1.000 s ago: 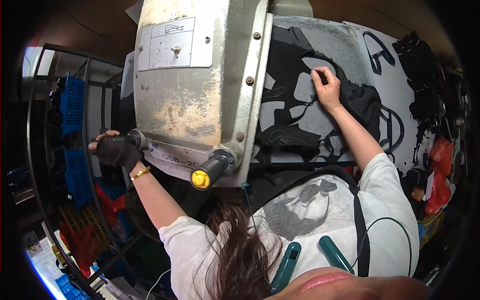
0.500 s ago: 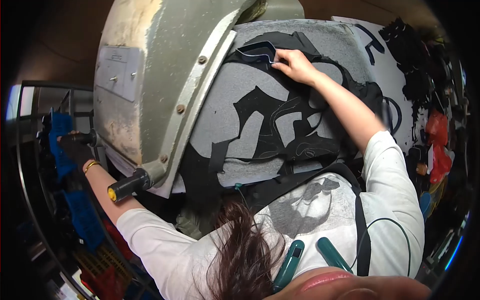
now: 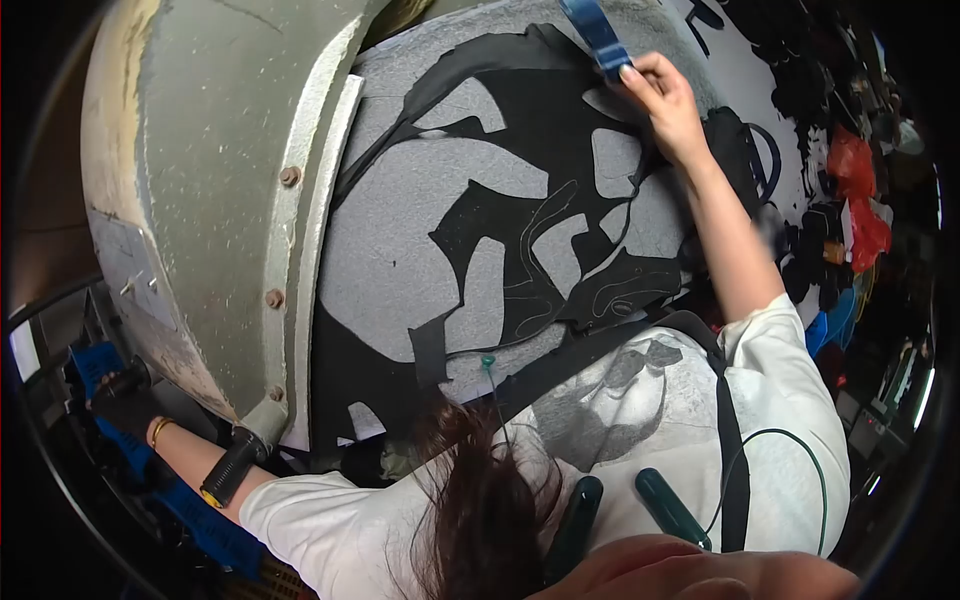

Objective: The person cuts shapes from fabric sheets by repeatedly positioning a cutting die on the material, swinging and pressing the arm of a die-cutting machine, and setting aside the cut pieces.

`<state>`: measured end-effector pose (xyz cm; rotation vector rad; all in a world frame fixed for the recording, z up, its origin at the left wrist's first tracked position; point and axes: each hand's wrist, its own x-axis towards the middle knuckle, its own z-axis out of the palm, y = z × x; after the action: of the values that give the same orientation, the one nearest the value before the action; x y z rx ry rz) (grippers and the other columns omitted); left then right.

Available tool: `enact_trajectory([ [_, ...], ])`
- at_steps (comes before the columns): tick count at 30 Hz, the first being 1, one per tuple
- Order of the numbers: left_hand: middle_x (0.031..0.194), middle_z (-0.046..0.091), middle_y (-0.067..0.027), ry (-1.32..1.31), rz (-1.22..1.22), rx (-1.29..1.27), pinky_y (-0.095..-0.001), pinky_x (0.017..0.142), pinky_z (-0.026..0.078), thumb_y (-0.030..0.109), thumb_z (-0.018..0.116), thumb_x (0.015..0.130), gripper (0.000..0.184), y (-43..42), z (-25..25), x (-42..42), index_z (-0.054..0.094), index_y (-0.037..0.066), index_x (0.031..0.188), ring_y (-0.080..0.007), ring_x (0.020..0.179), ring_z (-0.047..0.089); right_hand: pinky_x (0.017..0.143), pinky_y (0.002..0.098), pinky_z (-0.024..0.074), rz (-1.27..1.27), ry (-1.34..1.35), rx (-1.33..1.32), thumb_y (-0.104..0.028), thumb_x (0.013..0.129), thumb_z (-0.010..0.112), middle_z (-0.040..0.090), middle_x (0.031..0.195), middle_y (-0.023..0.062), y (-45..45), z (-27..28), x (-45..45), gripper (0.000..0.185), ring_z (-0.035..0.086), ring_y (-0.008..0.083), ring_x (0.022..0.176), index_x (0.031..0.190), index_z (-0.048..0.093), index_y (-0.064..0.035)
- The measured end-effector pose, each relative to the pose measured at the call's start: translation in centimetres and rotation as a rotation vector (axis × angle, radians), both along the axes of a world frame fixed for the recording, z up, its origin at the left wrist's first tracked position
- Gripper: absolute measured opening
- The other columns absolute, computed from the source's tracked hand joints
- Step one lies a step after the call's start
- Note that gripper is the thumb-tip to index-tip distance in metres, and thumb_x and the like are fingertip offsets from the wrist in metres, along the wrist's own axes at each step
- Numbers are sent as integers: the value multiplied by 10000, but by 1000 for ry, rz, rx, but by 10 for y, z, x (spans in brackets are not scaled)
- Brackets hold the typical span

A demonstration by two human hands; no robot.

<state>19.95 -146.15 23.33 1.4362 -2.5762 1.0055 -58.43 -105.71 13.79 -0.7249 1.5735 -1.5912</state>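
My right hand [image 3: 670, 108] pinches a blue metal cutting die [image 3: 597, 36] by one end, holding it over the far edge of the black sheet material [image 3: 500, 215]. That sheet has several cut-out holes and thin pale outlines on it. It lies on a grey cutting board [image 3: 385, 235], which shows through the holes. Far to the left, my left hand [image 3: 125, 405] in a dark glove wraps round a black handle [image 3: 130, 377] on the press arm [image 3: 220, 150]. A second black grip [image 3: 237, 465] with a yellow end sits by my left forearm.
The big grey press arm stands over the board's left side. Blue crates [image 3: 205, 515] are at lower left. To the right are dark scraps [image 3: 790, 85], red plastic bags [image 3: 868, 228] and another die [image 3: 765, 160].
My right hand has lifted the die off the black sheet and moved it up and right. The press arm, with my left hand on its handle, sits further left, uncovering more sheet. The view has also shifted.
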Motion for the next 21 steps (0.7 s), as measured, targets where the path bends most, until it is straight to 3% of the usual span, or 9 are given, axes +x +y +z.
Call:
enact_trajectory([
  [1,1039,672,-72,-87,34,-31,-406,1051,376,249,662,823,308,5,4,-8,648,47,1056,-218,1018,621,890,251,492,-52,159,49,-118,930,626,646,982,85,20,-4,3,138,619,148,973,956,562,1],
  [2,1054,676,-64,819,81,195,-421,1082,328,247,650,821,289,6,1,-19,662,71,1050,-218,1038,615,859,231,474,-108,320,99,-107,915,649,654,987,66,37,-7,9,132,600,101,935,939,570,-3],
  [5,1112,674,-56,-351,305,-11,-467,1113,274,262,565,876,264,28,26,-67,683,108,1055,-206,1072,608,763,204,486,-176,324,59,-30,869,677,640,1163,122,61,-11,51,112,589,64,859,909,593,34],
  [9,1100,680,-48,-111,173,-66,-465,1110,291,237,565,889,237,-20,5,25,696,92,1023,-206,1045,626,694,255,529,-115,562,182,1,804,695,615,1227,205,70,-12,83,83,664,119,795,854,635,29],
  [13,1063,692,-50,157,146,0,-388,1106,318,211,595,883,214,-7,12,3,702,61,992,-210,1022,635,720,304,515,-57,752,169,-11,766,707,611,1211,237,70,-15,90,103,671,239,832,839,637,5],
  [16,1040,702,-62,335,207,59,-387,1101,322,188,625,859,201,-7,13,-4,713,61,987,-206,1005,641,768,316,506,-28,864,136,-19,761,719,619,1199,242,67,-20,89,125,665,256,905,850,637,12],
  [17,1034,705,-67,72,169,-39,-384,1092,331,174,634,849,194,-7,15,-5,719,61,981,-210,981,649,796,335,502,-12,914,125,-23,757,721,618,1197,244,67,-20,89,129,662,287,929,848,636,12],
  [19,1028,708,-71,-195,128,-134,-382,1082,341,161,643,839,188,-5,18,-8,725,61,976,-214,956,657,848,358,487,-11,888,153,-34,746,728,612,1202,250,67,-18,94,142,643,332,1000,845,636,10],
  [21,1035,707,-75,-92,142,-91,-387,1064,357,154,630,842,191,9,24,-29,730,63,977,-217,941,660,860,357,486,-12,883,140,-35,745,729,602,1215,254,66,-18,101,141,638,338,1032,842,636,9],
])
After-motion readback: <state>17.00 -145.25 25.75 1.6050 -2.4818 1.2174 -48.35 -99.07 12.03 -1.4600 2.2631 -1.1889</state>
